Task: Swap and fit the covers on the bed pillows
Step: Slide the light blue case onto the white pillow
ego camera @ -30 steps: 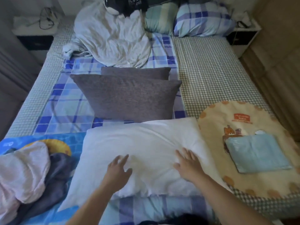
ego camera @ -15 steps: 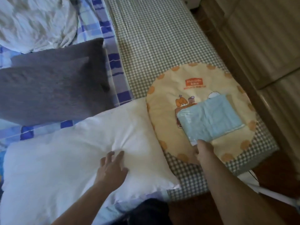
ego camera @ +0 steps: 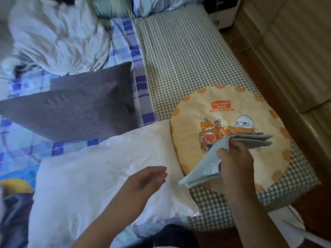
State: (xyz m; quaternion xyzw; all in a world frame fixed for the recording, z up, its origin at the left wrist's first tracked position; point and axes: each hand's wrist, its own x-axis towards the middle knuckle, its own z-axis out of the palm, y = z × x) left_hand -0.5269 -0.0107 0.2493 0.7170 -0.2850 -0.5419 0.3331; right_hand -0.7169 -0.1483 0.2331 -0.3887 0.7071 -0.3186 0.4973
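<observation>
A bare white pillow (ego camera: pixel 100 176) lies at the foot of the bed in front of me. My right hand (ego camera: pixel 236 161) grips a folded light-blue pillow cover (ego camera: pixel 206 163), lifted and tilted above the round cartoon-print mat (ego camera: pixel 223 113). My left hand (ego camera: pixel 145 181) hovers over the white pillow's right part with fingers relaxed, holding nothing. Two grey pillows (ego camera: pixel 71 111) lie just beyond the white one.
A crumpled white sheet (ego camera: pixel 57 38) is heaped at the far left, with plaid pillows (ego camera: pixel 143 6) at the headboard. Bunched clothes (ego camera: pixel 12 212) lie at the near left. The checked mattress (ego camera: pixel 179 56) ends at the right, beside wooden floor (ego camera: pixel 259 72) and wardrobe doors (ego camera: pixel 295 42).
My right hand went from the white pillow to the folded blue cover and lifted it off the round mat. My left hand rose from the pillow. The view swung right.
</observation>
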